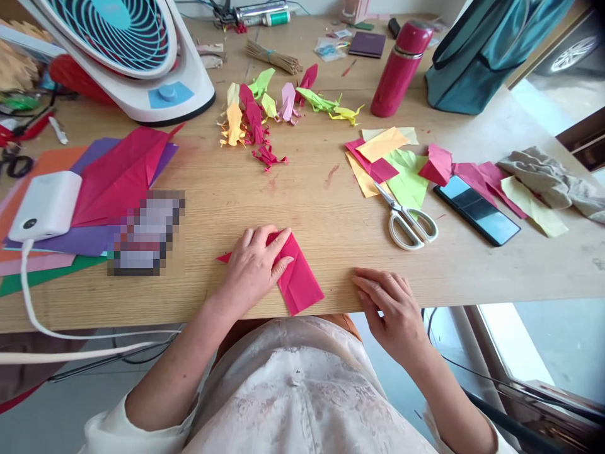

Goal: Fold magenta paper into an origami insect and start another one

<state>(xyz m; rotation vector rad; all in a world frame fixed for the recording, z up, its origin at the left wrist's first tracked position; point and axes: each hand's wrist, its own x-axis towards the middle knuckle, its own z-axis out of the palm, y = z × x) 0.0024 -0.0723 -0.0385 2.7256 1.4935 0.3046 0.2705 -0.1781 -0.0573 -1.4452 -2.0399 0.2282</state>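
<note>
A folded piece of crimson paper (303, 282) lies near the table's front edge, creased, with a thin point sticking out on the left. My left hand (255, 265) rests flat on its upper left part, fingers spread and partly hiding it. To the right, apart from the paper, my right hand (385, 299) hovers at the table edge with its fingers curled loosely and nothing visible between them. White-handled scissors (410, 227) lie beyond my right hand, blades pointing up and left.
Several folded paper figures (253, 116) stand farther back. Paper scraps (406, 173) and a phone (477, 210) lie right, near a red flask (401, 69) and teal bag (482, 57). On the left are a fan (174, 94), a power bank (46, 205) and coloured sheets (118, 176).
</note>
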